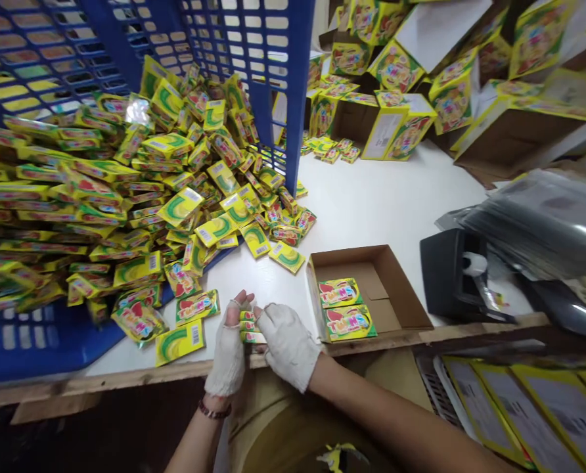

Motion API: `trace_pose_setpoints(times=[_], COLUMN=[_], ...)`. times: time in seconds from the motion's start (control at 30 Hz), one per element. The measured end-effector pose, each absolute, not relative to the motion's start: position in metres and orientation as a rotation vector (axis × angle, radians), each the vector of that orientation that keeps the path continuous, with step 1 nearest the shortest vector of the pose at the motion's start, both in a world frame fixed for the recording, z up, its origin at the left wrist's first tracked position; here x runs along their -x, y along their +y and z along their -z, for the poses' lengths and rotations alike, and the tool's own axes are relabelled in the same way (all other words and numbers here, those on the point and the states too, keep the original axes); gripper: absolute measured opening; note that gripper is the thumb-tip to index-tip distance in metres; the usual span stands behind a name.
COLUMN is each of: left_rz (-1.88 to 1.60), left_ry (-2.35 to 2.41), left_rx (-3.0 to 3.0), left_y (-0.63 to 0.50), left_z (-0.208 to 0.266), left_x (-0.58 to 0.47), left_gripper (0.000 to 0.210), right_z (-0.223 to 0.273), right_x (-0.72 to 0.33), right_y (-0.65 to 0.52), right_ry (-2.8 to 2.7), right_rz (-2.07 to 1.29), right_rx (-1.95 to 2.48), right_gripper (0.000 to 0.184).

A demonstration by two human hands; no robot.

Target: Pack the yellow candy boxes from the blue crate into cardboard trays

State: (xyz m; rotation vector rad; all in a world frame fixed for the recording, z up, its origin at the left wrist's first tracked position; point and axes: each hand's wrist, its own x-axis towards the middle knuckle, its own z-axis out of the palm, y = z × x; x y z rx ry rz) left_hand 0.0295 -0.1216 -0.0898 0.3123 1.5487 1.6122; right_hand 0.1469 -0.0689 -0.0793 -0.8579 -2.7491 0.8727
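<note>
a small stack of packets braced between two gloved hands

we see the left hand (228, 348) and the right hand (289, 343) closed in on a stack of packets (248, 327), fingers half curled, the gap between them only as wide as the stack. it seems held from both sides to keep its edges even. just right of the right fingers is an open carton (396, 289) with two packets (351, 322) showing inside, probably set there for a short reach. left of the left fingers lie loose packets (179, 343); beyond them a heap of packets (140, 177) spills from a blue crate (295, 85), whose low front likely lets us pick without lifting.

we cannot count the stack, since the gloves cover its lower part, and most right fingertips are hidden. the crate is cut off on the far left. well right of the fingers, clear plastic sheets (544, 210) are glossy and smeared, so we cannot tell what they wrap.
</note>
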Motion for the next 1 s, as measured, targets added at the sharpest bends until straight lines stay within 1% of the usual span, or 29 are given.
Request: trace_pose_setpoints(times=[0.07,0.13,0.17,0.23,0.3,0.4,0.43,0.47,0.53,0.57,0.63,0.67,0.77,0.83,0.9,1.0], left_rz=[-1.608,-1.628,-1.642,-1.63,-1.476,-0.983,-0.872,-0.791,-0.684,-0.638,-0.551,-0.518,-0.451,-0.414,-0.376,-0.318], left_ry=[1.529,1.633,1.704,1.817,1.771,1.606,1.658,1.724,1.86,1.894,1.929,1.947,1.99,1.985,1.975,1.982], left_rx=[-0.348,-0.48,-0.556,-0.772,-1.172,-1.906,-2.007,-2.056,-2.081,-2.092,-2.135,-2.16,-2.211,-2.215,-2.204,-2.195], left_y=[-0.117,-0.112,-0.108,-0.102,-0.093,-0.073,-0.066,-0.06,-0.051,-0.05,-0.052,-0.054,-0.059,-0.06,-0.059,-0.059], left_z=[0.081,0.073,0.069,0.061,0.053,0.043,0.041,0.041,0.045,0.049,0.057,0.061,0.065,0.063,0.059,0.055], left_x=[-0.024,-0.022,-0.024,-0.038,-0.067,-0.121,-0.137,-0.15,-0.168,-0.172,-0.175,-0.175,-0.174,-0.175,-0.175,-0.175], left_gripper=[0.08,0.074,0.067,0.046,0.029,0.026,0.031,0.041,0.058,0.063,0.067,0.069,0.072,0.075,0.077,0.073], right_z=[0.06,0.033,0.019,-0.004,-0.013,-0.002,0.005,0.014,0.03,0.036,0.046,0.05,0.057,0.059,0.057,0.053], right_x=[-0.155,-0.172,-0.184,-0.212,-0.24,-0.268,-0.273,-0.275,-0.276,-0.276,-0.274,-0.273,-0.266,-0.26,-0.256,-0.257], right_y=[-0.064,-0.05,-0.038,-0.007,0.032,0.087,0.1,0.109,0.119,0.119,0.118,0.116,0.114,0.113,0.11,0.097], right_ry=[-2.767,-2.643,-2.53,-2.238,-2.087,-2.004,-1.992,-2.011,-2.152,-2.248,-2.377,-2.39,-2.266,-2.217,-2.265,-2.467], right_rz=[-0.892,-0.981,-1.048,-1.204,-1.373,-1.665,-1.715,-1.726,-1.619,-1.536,-1.423,-1.441,-1.644,-1.686,-1.561,-1.085], right_rx=[0.806,0.731,0.707,0.795,0.864,0.892,0.895,0.893,0.869,0.851,0.852,0.884,1.037,1.111,1.166,1.245], right_gripper=[0.061,0.056,0.054,0.047,0.053,0.065,0.069,0.071,0.069,0.065,0.057,0.055,0.049,0.044,0.038,0.029])
